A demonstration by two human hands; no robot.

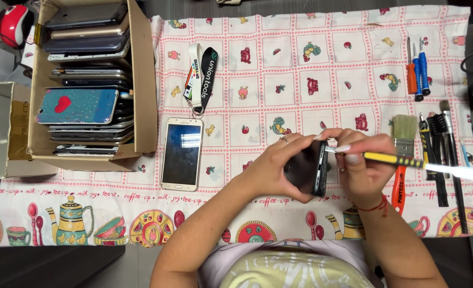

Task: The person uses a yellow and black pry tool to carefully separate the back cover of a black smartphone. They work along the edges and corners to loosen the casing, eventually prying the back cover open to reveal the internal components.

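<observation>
1. Phone first: the dark, slim smartphone sits tilted on edge in your left hand, above the worktop near its front edge. Your left fingers are curled closed around its back and sides; if they loosen while you pry, it could drop onto the cloth.
2. Your right hand pinches the yellow-and-black-handled metal pry tool, fingers closed tight, its tip at the phone's top edge. Too much push there could, I judge, slip the tip toward your left fingers or scratch the casing.
3. A white smartphone with a dark screen lies just left; a dropped phone could strike it.
4. Your right elbow could sweep the flat pale-bristled brush with an orange handle lying close by.
</observation>
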